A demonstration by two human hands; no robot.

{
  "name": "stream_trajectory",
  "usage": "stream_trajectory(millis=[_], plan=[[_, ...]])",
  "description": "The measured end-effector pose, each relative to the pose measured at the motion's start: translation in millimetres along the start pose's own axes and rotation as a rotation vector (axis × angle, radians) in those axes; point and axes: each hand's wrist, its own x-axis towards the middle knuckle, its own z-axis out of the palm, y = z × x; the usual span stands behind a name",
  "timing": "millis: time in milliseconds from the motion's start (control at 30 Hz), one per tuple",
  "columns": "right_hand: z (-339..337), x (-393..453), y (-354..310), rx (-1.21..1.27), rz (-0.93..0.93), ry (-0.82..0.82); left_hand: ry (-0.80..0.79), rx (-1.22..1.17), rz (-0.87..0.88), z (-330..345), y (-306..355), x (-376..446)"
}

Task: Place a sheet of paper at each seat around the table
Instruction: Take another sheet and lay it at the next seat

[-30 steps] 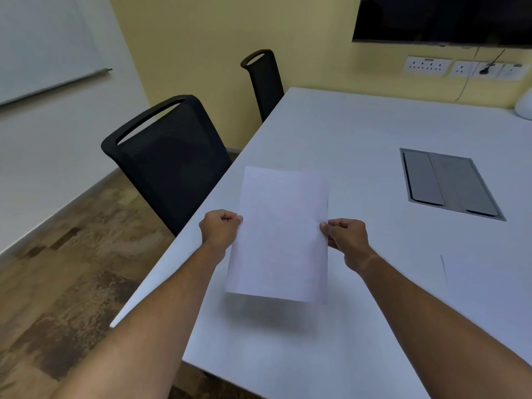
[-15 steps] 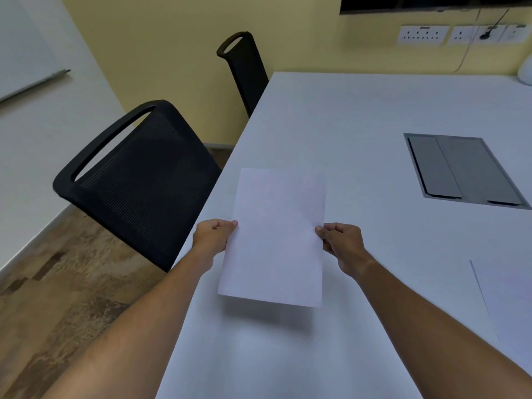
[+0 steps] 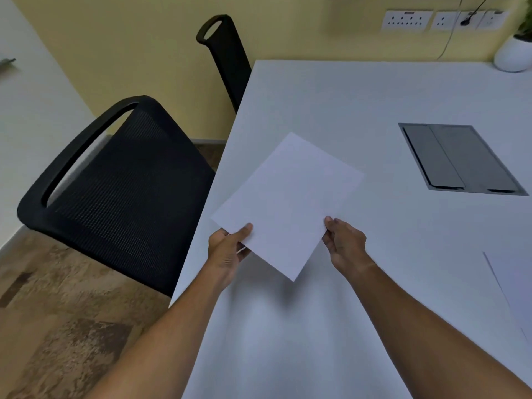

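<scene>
White sheet: a plain white rectangular sheet of paper is held above the white rectangular table, turned at an angle so one corner points away from the person and another points back toward them; it casts a soft shadow on the tabletop beneath its near corner.
Left hand: the left hand pinches the sheet's near-left edge, thumb on top and fingers underneath, closed on the paper.
Right hand: the right hand grips the sheet's near-right edge, fingertips curled over it and clamped on the paper.
Position over table: the sheet hangs near the table's left edge, just beside the closer chair.
Near chair: a black mesh-backed office chair stands at the table's left side, its backrest against the table edge.
Far chair: a second black chair with a looped top stands farther along the same side, close to the yellow wall.
Second sheet: another white paper sheet lies flat on the table at the right, partly cut off by the frame edge.
Table inset: a grey rectangular metal cable hatch is set flush in the tabletop, well apart from the held sheet.
Wall fittings: a row of white power sockets sits on the wall, one with a black plug and cord.
Far corner: a round white plant pot stands on the table's far right corner.
</scene>
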Motion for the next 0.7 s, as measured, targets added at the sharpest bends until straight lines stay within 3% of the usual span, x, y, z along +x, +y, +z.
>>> stream_trajectory(millis=[167, 400, 700], plan=[[8, -4, 11, 0.05, -0.031, -0.015, 0.021, 0.154, 0.081, -12, 5, 16], [0, 5, -15, 0.039, -0.047, -0.054, -0.104, 0.307, 0.119, -39, 33, 37], [-23, 34, -32, -0.357, 0.159, -0.151, -0.242, 0.397, 0.015, -67, 47, 56]])
